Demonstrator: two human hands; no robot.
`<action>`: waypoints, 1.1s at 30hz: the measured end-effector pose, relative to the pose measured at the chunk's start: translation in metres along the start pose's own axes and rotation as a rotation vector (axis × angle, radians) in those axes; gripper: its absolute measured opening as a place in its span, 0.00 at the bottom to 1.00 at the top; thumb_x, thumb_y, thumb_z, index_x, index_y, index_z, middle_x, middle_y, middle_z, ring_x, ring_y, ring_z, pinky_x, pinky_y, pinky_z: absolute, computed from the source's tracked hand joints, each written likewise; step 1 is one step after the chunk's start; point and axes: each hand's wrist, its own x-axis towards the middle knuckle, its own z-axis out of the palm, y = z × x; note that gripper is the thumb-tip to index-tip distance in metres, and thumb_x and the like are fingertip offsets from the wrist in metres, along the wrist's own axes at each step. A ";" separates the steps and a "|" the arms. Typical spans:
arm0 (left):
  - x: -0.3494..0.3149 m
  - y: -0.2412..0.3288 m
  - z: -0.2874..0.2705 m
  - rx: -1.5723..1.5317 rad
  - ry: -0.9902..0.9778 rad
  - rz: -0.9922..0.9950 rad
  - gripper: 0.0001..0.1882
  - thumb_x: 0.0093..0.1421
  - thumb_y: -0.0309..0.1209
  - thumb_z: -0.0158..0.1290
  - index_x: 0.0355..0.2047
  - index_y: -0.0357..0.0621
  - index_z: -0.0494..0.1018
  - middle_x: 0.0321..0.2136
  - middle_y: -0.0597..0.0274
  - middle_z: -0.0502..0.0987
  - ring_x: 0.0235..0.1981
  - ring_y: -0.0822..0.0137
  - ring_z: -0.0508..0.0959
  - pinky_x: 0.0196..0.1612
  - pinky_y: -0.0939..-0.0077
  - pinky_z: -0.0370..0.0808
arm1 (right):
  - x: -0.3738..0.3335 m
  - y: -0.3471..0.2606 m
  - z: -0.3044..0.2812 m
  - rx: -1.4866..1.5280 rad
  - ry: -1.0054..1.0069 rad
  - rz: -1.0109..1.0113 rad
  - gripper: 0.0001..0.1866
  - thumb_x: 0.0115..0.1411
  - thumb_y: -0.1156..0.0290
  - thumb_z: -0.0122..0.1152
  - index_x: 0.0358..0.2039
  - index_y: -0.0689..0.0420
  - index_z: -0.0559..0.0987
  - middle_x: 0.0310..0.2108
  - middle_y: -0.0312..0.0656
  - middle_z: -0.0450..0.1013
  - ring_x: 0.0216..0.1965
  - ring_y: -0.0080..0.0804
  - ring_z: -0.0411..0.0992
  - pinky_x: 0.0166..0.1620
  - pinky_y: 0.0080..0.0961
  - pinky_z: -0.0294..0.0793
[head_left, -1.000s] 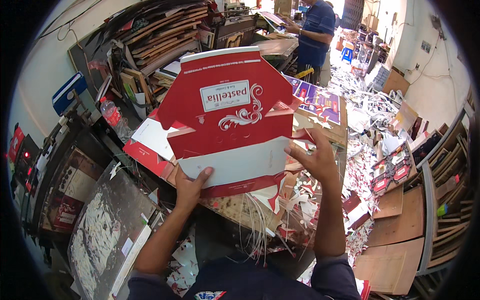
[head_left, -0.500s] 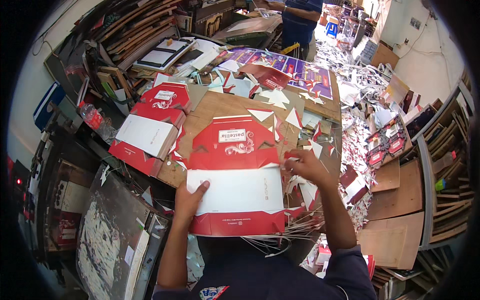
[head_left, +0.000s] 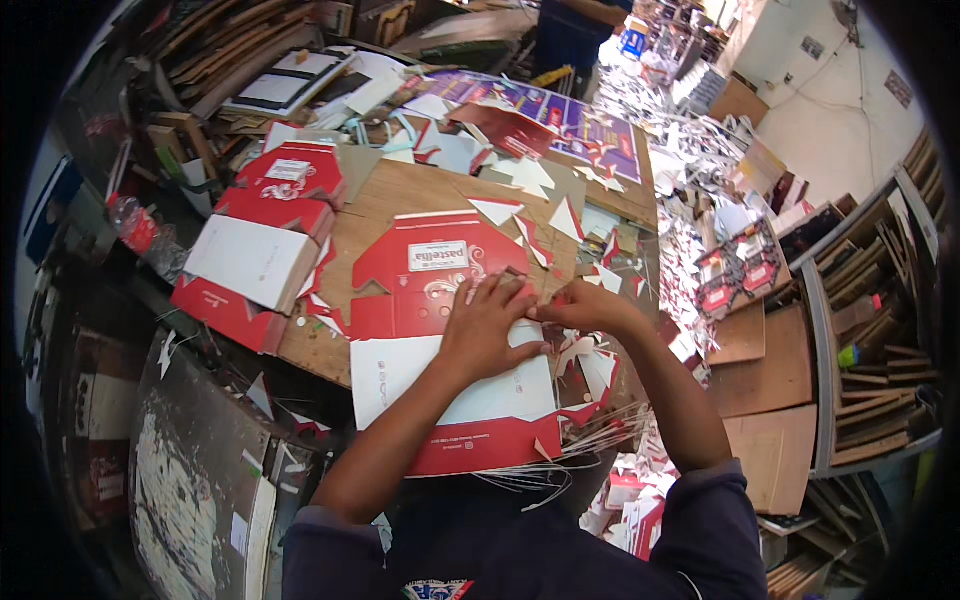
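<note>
A red and white die-cut carton blank (head_left: 392,375) lies flat in front of me, probably the top of a stack, with notches and flaps along its edges. My left hand (head_left: 490,330) rests palm down over its middle right, fingers stretched out and thumb pointing right. Against the blank's right edge, beside those fingertips, my right hand (head_left: 590,306) is closed in a pinch; what it grips is hidden. Red and white offcuts (head_left: 590,375) hang or lie just below the right hand along that edge. A small triangular scrap sits on the lower red panel.
To the left stands a thick stack of similar blanks (head_left: 250,262) on the wooden table (head_left: 395,190). Beside it is a plastic bottle (head_left: 135,225). Paper scraps (head_left: 530,178) litter the table's far side. Thin white strips (head_left: 540,485) stick out near me. Another person (head_left: 575,45) stands beyond the table.
My left hand has moved from the blank's left edge to its middle right and flattened there. My right hand has come left and slightly down, against the edge. The view has shifted slightly.
</note>
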 end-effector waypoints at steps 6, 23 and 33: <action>0.002 -0.002 0.015 0.019 -0.050 -0.049 0.45 0.51 0.69 0.57 0.63 0.58 0.69 0.69 0.65 0.61 0.72 0.58 0.56 0.71 0.38 0.43 | -0.018 -0.019 0.016 -0.268 0.325 -0.291 0.24 0.60 0.48 0.65 0.29 0.60 0.82 0.17 0.41 0.75 0.22 0.30 0.74 0.28 0.36 0.71; -0.001 -0.013 0.016 -0.203 0.097 -0.077 0.36 0.58 0.53 0.59 0.62 0.49 0.66 0.64 0.55 0.67 0.70 0.54 0.61 0.72 0.42 0.45 | -0.084 0.007 -0.127 0.708 1.227 -0.450 0.25 0.67 0.53 0.62 0.46 0.66 0.80 0.24 0.36 0.73 0.20 0.17 0.64 0.26 0.17 0.66; -0.008 -0.001 -0.014 -0.233 0.029 0.018 0.30 0.56 0.48 0.61 0.56 0.49 0.71 0.62 0.54 0.69 0.68 0.51 0.62 0.70 0.42 0.50 | -0.122 0.055 0.053 -0.191 0.246 -0.314 0.31 0.65 0.59 0.64 0.65 0.56 0.69 0.59 0.47 0.72 0.50 0.32 0.76 0.48 0.27 0.77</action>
